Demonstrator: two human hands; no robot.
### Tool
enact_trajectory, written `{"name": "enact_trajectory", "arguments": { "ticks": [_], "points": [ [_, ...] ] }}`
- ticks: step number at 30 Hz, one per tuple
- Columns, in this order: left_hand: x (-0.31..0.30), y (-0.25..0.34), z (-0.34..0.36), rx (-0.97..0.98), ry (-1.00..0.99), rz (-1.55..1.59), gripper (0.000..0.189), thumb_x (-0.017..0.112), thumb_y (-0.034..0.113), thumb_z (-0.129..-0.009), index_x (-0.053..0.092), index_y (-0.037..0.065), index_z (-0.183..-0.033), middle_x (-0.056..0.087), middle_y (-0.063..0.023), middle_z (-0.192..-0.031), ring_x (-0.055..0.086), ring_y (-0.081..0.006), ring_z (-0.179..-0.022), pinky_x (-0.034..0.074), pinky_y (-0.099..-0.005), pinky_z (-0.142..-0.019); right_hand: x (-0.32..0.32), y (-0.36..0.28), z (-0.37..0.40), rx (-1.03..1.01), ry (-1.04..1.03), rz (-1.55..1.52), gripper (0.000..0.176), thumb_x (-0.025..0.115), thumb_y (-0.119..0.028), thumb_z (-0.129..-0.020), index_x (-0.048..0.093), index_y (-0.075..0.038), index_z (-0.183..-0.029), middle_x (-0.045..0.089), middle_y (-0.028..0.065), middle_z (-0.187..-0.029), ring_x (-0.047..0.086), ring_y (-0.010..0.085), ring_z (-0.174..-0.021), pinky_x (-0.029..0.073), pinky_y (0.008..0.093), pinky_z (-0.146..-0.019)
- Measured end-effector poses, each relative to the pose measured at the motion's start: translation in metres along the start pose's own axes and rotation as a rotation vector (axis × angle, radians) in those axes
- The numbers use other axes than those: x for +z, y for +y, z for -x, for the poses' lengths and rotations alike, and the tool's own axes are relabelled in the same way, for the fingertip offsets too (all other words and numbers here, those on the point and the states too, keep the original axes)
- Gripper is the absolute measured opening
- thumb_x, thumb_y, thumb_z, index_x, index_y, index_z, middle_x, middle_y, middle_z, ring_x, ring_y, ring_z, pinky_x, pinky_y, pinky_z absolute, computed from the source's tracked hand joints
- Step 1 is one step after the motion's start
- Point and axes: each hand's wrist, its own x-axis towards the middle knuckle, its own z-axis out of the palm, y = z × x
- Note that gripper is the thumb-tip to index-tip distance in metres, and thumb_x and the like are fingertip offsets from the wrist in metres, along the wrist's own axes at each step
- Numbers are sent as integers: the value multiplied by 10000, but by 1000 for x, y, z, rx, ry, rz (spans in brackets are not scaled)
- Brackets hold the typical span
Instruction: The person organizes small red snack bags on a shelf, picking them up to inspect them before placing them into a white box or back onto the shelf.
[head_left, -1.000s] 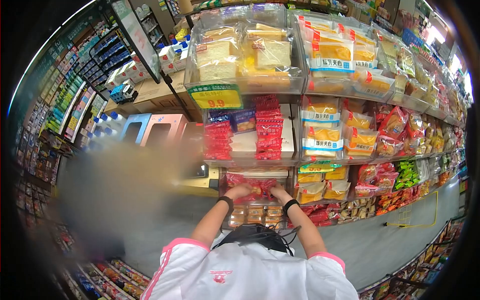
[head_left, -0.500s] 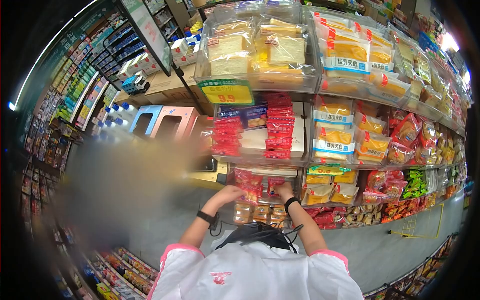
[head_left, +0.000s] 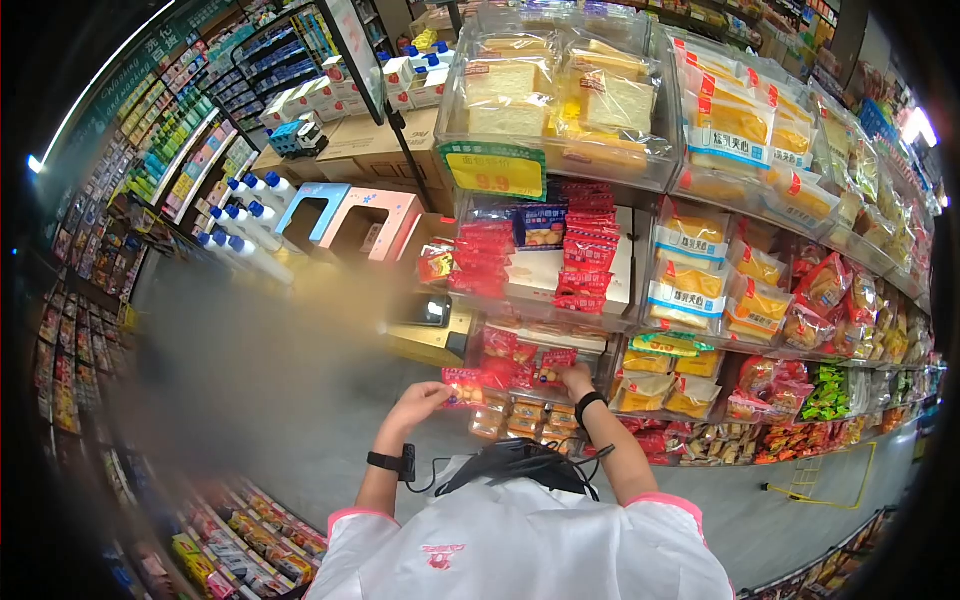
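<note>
In my left hand (head_left: 418,403) is a small red biscuit packet (head_left: 464,388), pinched at its left edge just outside the lower shelf bin. My right hand (head_left: 577,382) grips another red biscuit packet (head_left: 553,366) inside the bin, near its right side. More red packets (head_left: 503,347) lie in the bin between and behind my hands. On the shelf above stand two stacks of red packets, a left stack (head_left: 484,258) and a right stack (head_left: 588,245), with a dark blue packet (head_left: 541,226) between them.
Clear bins above hold bagged sliced bread (head_left: 508,98). To the right are bagged filled breads (head_left: 686,290). Boxed pastries (head_left: 527,415) sit below my hands. A phone (head_left: 433,311) lies on a gold box at left, near white bottles (head_left: 240,240). A large blur covers the left.
My left hand has drawn left and slightly down, bringing its packet out of the bin. My right hand stays in the bin with its packet. The view has shifted, moving the shelves rightward.
</note>
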Motion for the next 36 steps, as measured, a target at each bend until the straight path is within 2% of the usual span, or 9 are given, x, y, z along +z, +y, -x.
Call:
{"name": "enact_trajectory", "arguments": {
  "ticks": [5, 10, 14, 19, 21, 24, 27, 33, 36],
  "points": [
    [11, 24, 2, 158, 45, -140, 242, 614, 230, -896, 681, 13, -978, 659, 11, -829, 551, -52, -713, 439, -212, -651, 1, -24, 40, -210, -78, 156, 197, 656, -111, -842, 610, 28, -973, 647, 112, -901, 636, 193, -804, 547, 340, -666],
    [23, 33, -2, 364, 178, -307, 208, 622, 179, -878, 673, 4, -977, 654, -12, -807, 566, -83, -695, 457, -237, -632, -5, -79, 123, -81, -547, -35, 329, 631, -154, -881, 536, -19, -1166, 628, 74, -1057, 618, 156, -922, 525, 304, -776],
    [39, 56, 8, 519, 101, -359, 199, 596, 140, -888, 658, 2, -1018, 641, -57, -922, 593, -136, -788, 470, -260, -687, -10, -95, 157, -122, -859, -131, 343, 600, -185, -913, 509, -73, -1224, 610, 25, -1134, 595, 126, -1002, 488, 299, -879],
    [56, 84, 27, 663, -37, -346, 244, 563, 141, -913, 606, 5, -1111, 604, -109, -1086, 592, -182, -938, 473, -278, -781, -7, -112, 185, -151, -959, -290, 463, 585, -187, -923, 382, -86, -1326, 523, 56, -1278, 519, 151, -1152, 427, 352, -985],
    [55, 92, 34, 650, -80, -386, 296, 553, 187, -933, 557, 9, -1169, 601, -106, -1085, 590, -170, -988, 475, -293, -818, -6, -124, 202, -193, -945, -281, 466, 586, -191, -922, 381, -80, -1326, 524, 54, -1277, 523, 153, -1148, 435, 353, -979],
    [50, 93, 35, 418, -226, -136, 330, 524, 218, -957, 478, 0, -1199, 591, -123, -1076, 590, -165, -968, 480, -312, -821, -5, -134, 224, -279, -898, -242, 465, 583, -184, -925, 378, -70, -1326, 525, 53, -1271, 524, 148, -1142, 451, 346, -958],
    [47, 86, 23, 442, -279, 306, 416, 535, 241, -957, 373, 8, -1261, 565, -109, -1090, 560, -125, -1009, 470, -299, -857, -4, -131, 229, -403, -854, -122, 455, 577, -166, -927, 379, -60, -1323, 530, 52, -1255, 532, 136, -1119, 463, 337, -938],
    [62, 102, 30, 495, -412, 257, 534, 559, 209, -944, 277, 9, -1350, 460, -90, -1301, 479, -150, -1171, 397, -307, -978, 8, -139, 263, -644, -666, 100, 635, 572, -111, -924, 150, -71, -1397, 544, 149, -1194, 567, 156, -1039, 496, 297, -858],
    [68, 105, 35, 578, -330, 216, 605, 609, 246, -911, 280, -8, -1351, 487, -108, -1278, 499, -169, -1155, 406, -327, -970, 10, -141, 273, -841, -612, 170, 579, 562, -110, -928, 202, -51, -1377, 540, 149, -1206, 573, 166, -1031, 501, 305, -846]
  ]
}}
